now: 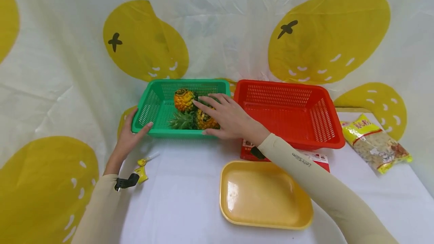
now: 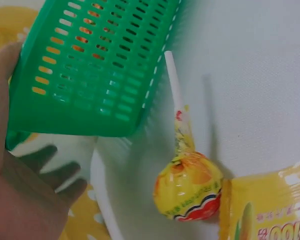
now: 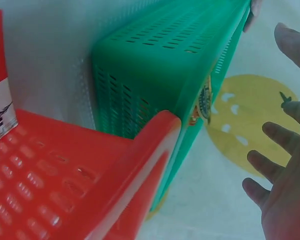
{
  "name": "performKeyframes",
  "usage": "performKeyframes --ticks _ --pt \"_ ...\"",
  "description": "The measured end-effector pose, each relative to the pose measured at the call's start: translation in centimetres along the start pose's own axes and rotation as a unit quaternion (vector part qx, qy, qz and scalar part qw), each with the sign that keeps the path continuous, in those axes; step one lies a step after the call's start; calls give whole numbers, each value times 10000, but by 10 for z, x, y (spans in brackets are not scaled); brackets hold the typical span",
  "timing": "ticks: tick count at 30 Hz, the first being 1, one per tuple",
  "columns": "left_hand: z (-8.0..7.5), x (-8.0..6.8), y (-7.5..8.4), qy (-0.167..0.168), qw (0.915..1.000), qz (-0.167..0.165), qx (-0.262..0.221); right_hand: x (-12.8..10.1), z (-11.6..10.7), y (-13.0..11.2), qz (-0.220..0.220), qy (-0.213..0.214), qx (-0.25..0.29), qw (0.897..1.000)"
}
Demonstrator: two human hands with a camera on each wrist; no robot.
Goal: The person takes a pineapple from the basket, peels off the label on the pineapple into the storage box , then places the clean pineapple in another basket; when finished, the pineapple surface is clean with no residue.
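Two small pineapples lie in the green basket [image 1: 150, 104]: the rear pineapple [image 1: 183, 101] just left of the right hand's fingertips, the front pineapple [image 1: 204, 119] partly beneath that hand. They look firm and knobbly, so I'd expect good grip and little risk of crushing. Best taken around the middle of the body; the leafy crown [image 1: 183, 121] (stiff-looking, maybe prickly) would bend and make a poor handle. Their weight should be modest. The basket itself seems light, slightly springy plastic with a smooth rim.

The right hand [image 1: 229, 118] is spread wide, palm down, with nothing between its fingers. The left hand [image 1: 130, 134] lies at the basket's near corner, its thumb on the rim and other fingers spread outside; the view hides whether it truly grips or just steadies.

The white tablecloth [image 1: 183, 187] looks fairly smooth. Just right of the right hand stands the red basket [image 1: 281, 95], limiting sideways room, and nearer the person than that hand sits the yellow tray [image 1: 261, 195], partly under its forearm. Close to the left wrist lie a lollipop [image 2: 187, 187] and a yellow packet [image 2: 270, 210].
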State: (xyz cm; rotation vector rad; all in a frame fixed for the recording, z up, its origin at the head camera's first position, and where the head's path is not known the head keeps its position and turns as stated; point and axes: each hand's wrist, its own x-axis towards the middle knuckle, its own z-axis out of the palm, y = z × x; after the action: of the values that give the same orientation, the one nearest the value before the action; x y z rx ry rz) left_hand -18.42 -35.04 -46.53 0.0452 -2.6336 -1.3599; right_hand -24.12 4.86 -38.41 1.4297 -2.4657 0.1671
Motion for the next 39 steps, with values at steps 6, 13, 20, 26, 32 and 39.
performKeyframes --ticks 6,13,20,26,32,39 --pt "1 1 -10 92 9985 -156 -520 20 12 4 18 -125 -2 9999" --pt "5 0 -13 156 9950 -384 -910 32 26 6 268 -385 108 9988" --pt "5 -4 1 122 9926 -539 -1084 38 36 8 734 -597 753 9927" --pt "8 -1 -6 124 9924 -610 -1060 39 46 15 932 -885 946 9872" --pt "11 2 -14 163 9928 -550 -1052 37 53 22 1164 -1206 1081 9799" --pt "9 -2 -4 79 9911 -638 -1162 35 55 22 1262 -1480 1178 9738"
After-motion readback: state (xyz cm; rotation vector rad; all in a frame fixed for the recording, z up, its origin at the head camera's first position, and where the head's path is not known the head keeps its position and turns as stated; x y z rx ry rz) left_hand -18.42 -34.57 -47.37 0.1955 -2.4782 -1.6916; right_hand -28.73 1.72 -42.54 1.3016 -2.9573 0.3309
